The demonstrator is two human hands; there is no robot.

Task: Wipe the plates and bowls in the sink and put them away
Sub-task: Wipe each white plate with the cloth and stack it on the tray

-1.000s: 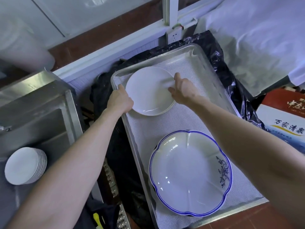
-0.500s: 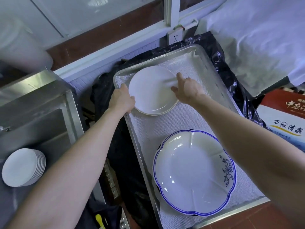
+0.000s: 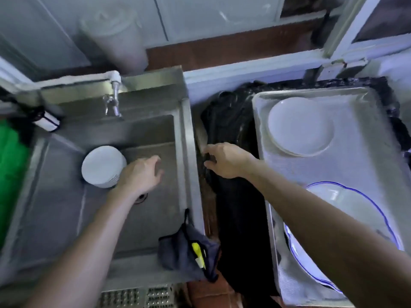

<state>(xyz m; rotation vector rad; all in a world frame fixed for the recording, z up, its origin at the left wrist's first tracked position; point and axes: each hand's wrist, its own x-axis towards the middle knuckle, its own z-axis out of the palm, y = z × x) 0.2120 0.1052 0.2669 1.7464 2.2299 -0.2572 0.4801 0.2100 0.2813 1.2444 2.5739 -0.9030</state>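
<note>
- Left hand (image 3: 142,174): fingers (image 3: 155,162) are hanging loosely curled over the sink (image 3: 153,134) basin, gripping nothing; motion blur is softening the fingertips.
- Right hand (image 3: 226,161): fingers (image 3: 210,150) are reaching out, relaxed, over the dark gap between sink and tray (image 3: 262,103), holding nothing.
- Stack of small white plates (image 3: 102,166) is sitting on the sink floor, just beside the left hand on its left; I cannot tell whether they are touching.
- Drain (image 3: 141,197) is showing partly under the left wrist.
- Tap (image 3: 112,101) is standing at the back wall of the sink.
- Dark cloth (image 3: 184,247) with a yellow tag is hanging over the sink's front right corner.
- White plate (image 3: 300,126) is lying at the far end of the tray, on the white liner.
- Blue-rimmed scalloped bowl (image 3: 347,201) is lying at the near end of the tray, partly hidden by the right forearm.
- Black plastic sheeting (image 3: 233,121) is lying under and around the tray.
- Something green (image 3: 11,165) is showing at the far left edge.
</note>
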